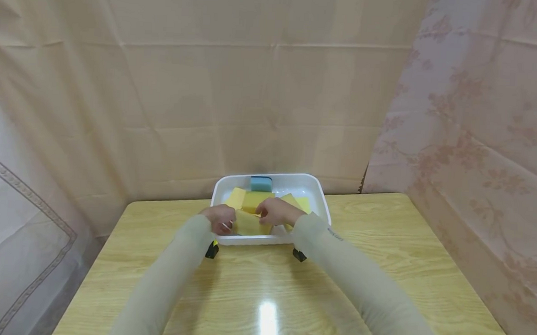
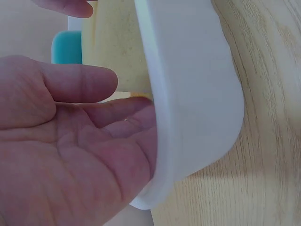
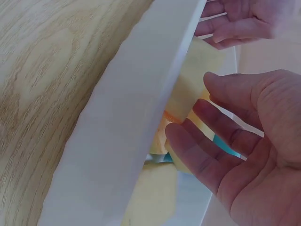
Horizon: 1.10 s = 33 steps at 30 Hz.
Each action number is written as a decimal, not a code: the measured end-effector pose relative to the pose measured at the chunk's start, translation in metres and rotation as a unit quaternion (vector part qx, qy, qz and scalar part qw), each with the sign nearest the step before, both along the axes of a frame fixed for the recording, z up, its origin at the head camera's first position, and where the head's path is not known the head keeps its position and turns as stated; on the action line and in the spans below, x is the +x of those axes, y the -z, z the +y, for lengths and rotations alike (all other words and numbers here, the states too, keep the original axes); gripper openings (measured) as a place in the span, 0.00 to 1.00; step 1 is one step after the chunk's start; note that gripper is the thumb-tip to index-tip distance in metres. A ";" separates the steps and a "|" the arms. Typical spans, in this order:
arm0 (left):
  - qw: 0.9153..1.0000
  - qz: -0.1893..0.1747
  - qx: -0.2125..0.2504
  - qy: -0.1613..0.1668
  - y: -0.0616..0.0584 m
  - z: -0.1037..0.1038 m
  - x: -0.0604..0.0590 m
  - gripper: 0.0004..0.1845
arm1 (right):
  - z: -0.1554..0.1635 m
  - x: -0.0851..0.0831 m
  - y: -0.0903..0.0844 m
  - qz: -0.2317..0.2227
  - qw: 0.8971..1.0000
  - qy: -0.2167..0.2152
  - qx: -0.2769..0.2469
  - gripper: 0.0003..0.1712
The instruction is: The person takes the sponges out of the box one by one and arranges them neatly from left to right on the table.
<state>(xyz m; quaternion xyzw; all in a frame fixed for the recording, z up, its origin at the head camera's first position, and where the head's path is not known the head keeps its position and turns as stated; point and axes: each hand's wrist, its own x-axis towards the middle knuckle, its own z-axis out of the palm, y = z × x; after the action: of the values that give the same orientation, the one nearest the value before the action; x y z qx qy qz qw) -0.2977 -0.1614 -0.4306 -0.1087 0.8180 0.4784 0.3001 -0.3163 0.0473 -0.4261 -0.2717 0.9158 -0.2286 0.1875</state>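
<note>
Two hands over the near end of a white tray point(image 1: 321, 197) on a wooden table point(image 1: 381, 272), with several yellow sponges point(image 1: 252, 203) and one blue sponge point(image 1: 261, 183) inside. Blue sponge at the far wall of the tray, well apart from both hands.

Left hand point(image 1: 220, 219) at the tray's near left corner — fingers loosely bent, palm toward the rim in the left wrist view, the white wall point(image 2: 188, 94) just beside the palm point(image 2: 70, 160). Nothing gripped; relaxed, not clenched.

Right hand point(image 1: 276, 212) reaching over the near rim, fingers point(image 3: 207, 155) extended and slightly spread above a yellow sponge point(image 3: 193, 84) inside the tray. Fingertips close to that sponge, near or touching — contact unclear. No grasp visible.

Nearest yellow sponge point(image 1: 250, 224) lying between the two hands, against the tray's near wall.

Pale sleeves on both arms.
</note>
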 end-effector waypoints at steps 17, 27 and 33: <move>1.000 -0.010 -0.012 0.003 -0.008 0.001 0.004 0.22 | -0.004 0.003 0.001 0.015 1.000 0.013 0.014 0.24; 0.999 -0.004 -0.024 0.029 -0.012 0.000 0.003 0.23 | 0.002 0.000 0.000 0.014 1.000 0.027 -0.002 0.23; 0.998 0.012 -0.017 0.067 -0.020 0.005 0.002 0.27 | 0.011 -0.003 -0.001 0.030 0.999 0.032 -0.001 0.21</move>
<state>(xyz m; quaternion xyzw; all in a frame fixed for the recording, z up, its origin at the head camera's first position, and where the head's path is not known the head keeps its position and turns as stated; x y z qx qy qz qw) -0.2954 -0.1563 -0.4111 -0.0526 0.8352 0.4446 0.3195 -0.3188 0.0580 -0.4251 -0.2489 0.9290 -0.2273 0.1525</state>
